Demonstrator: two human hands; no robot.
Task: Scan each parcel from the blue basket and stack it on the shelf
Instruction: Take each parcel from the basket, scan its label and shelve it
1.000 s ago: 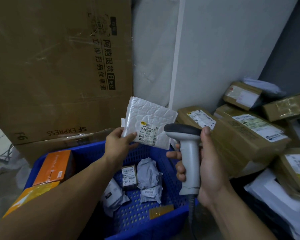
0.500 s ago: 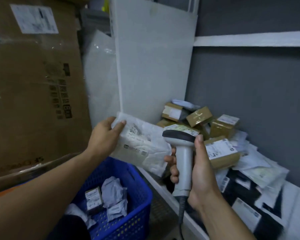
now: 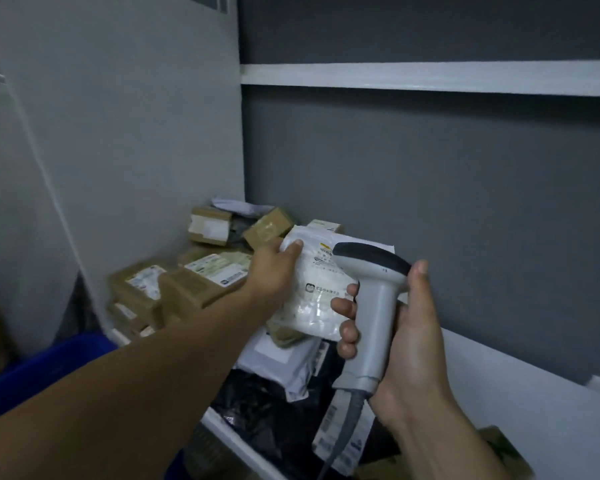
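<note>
Left hand pinching the white bubble mailer at its upper edge, thumb on the label face, out over the shelf. Right hand wrapped round the grey scanner, just right of the parcel. I'd lay it flat, label up; that puffy, slick plastic skin would probably slide off the hard-cornered cardboard boxes left of my hand. Crinkly black bags are below my wrist, and the blue basket is by my forearm.
</note>
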